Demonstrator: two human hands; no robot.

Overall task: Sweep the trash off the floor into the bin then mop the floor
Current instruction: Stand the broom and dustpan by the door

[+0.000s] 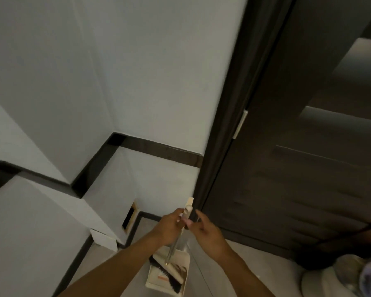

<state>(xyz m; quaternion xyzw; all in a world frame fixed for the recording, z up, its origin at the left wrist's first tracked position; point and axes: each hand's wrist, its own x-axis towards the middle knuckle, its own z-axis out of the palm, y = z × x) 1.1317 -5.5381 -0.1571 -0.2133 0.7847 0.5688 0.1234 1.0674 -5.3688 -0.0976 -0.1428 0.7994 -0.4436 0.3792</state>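
Note:
A cream broom with black bristles point(173, 280) rests inside a cream upright dustpan point(183, 259) on the grey floor, low in the middle of the head view. My left hand point(170, 227) is closed around the top of the broom's metal handle point(174, 247). My right hand point(204, 228) hovers just right of the handle tops, fingers spread, touching or nearly touching the dustpan's handle point(189, 203). A round bin with a liner point(343, 275) shows at the bottom right corner.
White walls with a black skirting point(99, 166) form a corner ahead. A dark wooden door and frame point(287, 157) stand on the right. A small opening point(130, 217) sits low in the wall, with a white box point(104, 239) beside it.

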